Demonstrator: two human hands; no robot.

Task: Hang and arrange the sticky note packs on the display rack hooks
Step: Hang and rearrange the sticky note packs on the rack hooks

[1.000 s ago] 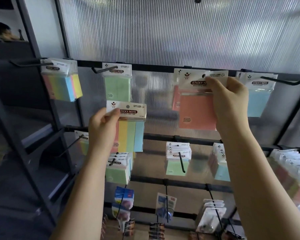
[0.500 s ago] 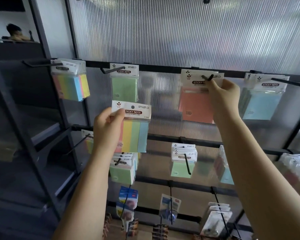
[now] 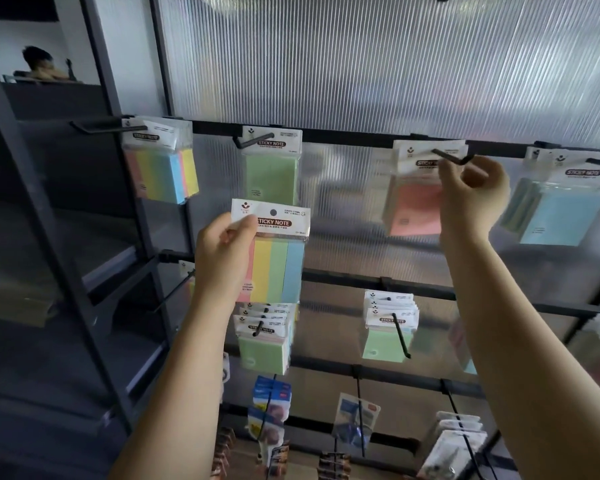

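My left hand [image 3: 222, 258] grips a multi-colour sticky note pack [image 3: 279, 268] by the left end of its white header, holding it upright in front of the rack below the green pack [image 3: 272, 178]. An orange pack [image 3: 414, 206] hangs on the top row's third hook [image 3: 449, 158]. My right hand [image 3: 473, 199] hovers just under that hook's tip with fingers loosely curled, its fingertips at the right edge of the orange pack's header and nothing held. A multi-colour pack [image 3: 161, 174] hangs at top left and a blue pack [image 3: 561, 209] at top right.
The black display rack [image 3: 347, 135] has a ribbed translucent back panel. Lower hooks carry several green packs [image 3: 262, 344], [image 3: 388, 337] and other packaged goods [image 3: 271, 407]. An empty hook [image 3: 174, 289] juts out by my left wrist. A dark shelf frame [image 3: 66, 271] stands at left.
My right hand slid the orange pack back along the hook and let go; the pack now hangs free. My left hand kept the multi-colour pack roughly where it was.
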